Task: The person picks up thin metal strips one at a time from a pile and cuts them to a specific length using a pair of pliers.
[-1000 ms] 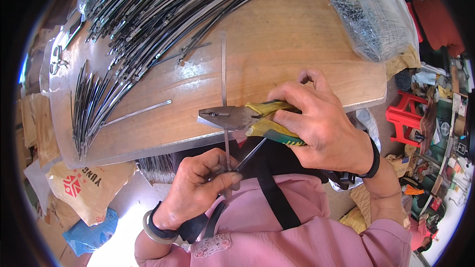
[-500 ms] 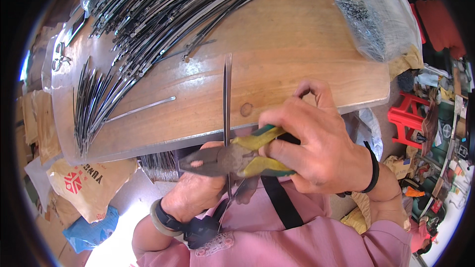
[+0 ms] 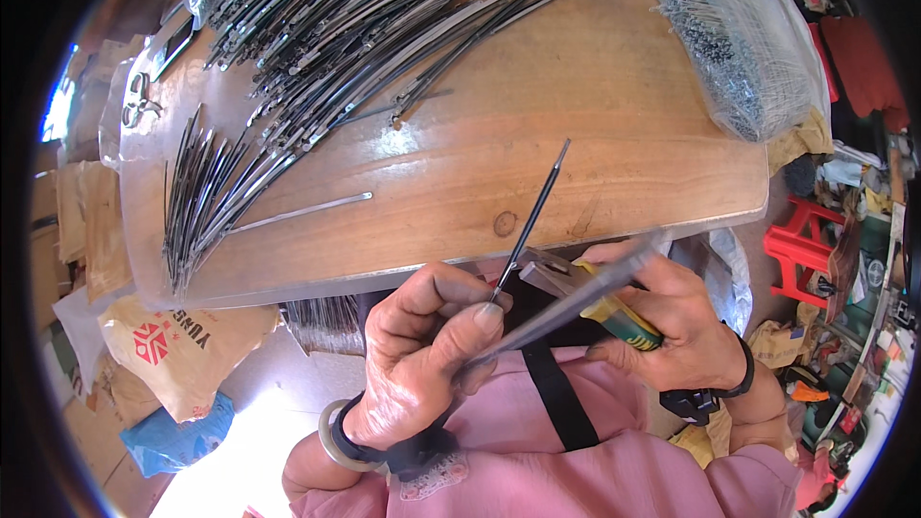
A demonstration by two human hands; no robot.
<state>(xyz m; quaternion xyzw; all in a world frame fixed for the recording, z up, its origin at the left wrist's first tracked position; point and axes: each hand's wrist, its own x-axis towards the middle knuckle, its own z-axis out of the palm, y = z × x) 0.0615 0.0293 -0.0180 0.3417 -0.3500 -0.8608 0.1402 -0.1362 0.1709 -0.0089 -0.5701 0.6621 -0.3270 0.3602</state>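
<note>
My left hand (image 3: 432, 331) pinches a thin dark strip (image 3: 533, 216) between thumb and fingers. The strip slants up and to the right past the table's near edge, with a narrow tip. Also from my left hand, a second grey length (image 3: 561, 315), blurred by motion, runs across in front of the pliers. I cannot tell whether the two are joined. My right hand (image 3: 676, 312) is closed around pliers (image 3: 621, 319) with yellow and green handles. Their jaws point left towards the strip; whether they touch it is unclear.
A large pile of dark metal strips (image 3: 326, 48) covers the table's far left, with a smaller bunch (image 3: 197, 201) nearer. One strip (image 3: 302, 210) lies alone. Scissors (image 3: 141, 104) lie at the left edge. A plastic-wrapped bundle (image 3: 734, 48) sits far right; a red stool (image 3: 801, 245) stands beyond.
The pliers have moved right, away from my left hand, and are turned. My left hand has risen into view, and the upright strip now slants right. The view has shifted slightly.
</note>
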